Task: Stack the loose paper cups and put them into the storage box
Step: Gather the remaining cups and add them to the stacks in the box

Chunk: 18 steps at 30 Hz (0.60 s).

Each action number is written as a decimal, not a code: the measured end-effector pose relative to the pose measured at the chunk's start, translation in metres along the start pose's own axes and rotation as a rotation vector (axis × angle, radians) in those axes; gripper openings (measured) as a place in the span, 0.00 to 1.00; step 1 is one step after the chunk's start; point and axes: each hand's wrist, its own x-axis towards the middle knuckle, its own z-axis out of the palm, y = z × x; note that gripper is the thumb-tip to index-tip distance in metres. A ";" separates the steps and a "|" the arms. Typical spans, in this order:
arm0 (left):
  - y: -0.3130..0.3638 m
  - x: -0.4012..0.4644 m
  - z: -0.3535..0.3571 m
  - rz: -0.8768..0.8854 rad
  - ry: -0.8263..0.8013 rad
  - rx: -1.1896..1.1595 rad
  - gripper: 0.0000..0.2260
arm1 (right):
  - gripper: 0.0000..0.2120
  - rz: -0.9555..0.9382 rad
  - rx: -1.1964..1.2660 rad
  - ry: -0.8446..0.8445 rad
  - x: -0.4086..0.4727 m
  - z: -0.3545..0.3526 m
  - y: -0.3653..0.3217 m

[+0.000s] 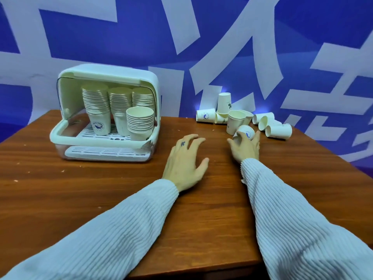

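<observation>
From the head camera I see my right hand point(245, 145) curled round one small paper cup point(246, 132) that lies on its side, near the far right part of the table point(101, 188); my left hand point(184, 158) rests flat on the wood, fingers spread wide, holding nothing; the loose cups point(238, 118) lie in a heap by the far edge, just past my right hand, some standing, some tipped over; the storage box point(105, 110) sits open near the far left corner with four stacks of cups point(140, 123) inside.

I think these cups are very light and thin; squeeze hard and they crush; best to hold one softly round its side, near the rim.

One upturned cup point(224, 103) shows a "%" mark; another shows "HE"; the blue logos are too small to read.
</observation>
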 end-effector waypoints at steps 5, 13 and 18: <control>-0.006 0.000 0.001 -0.097 -0.012 -0.089 0.24 | 0.16 0.042 0.139 0.218 0.007 -0.007 0.002; -0.008 0.008 0.001 -0.433 -0.061 -0.586 0.38 | 0.20 -0.173 0.836 -0.098 -0.075 -0.006 -0.038; -0.018 0.010 0.003 -0.556 0.056 -0.599 0.43 | 0.06 -0.446 0.673 -0.269 -0.084 0.010 -0.048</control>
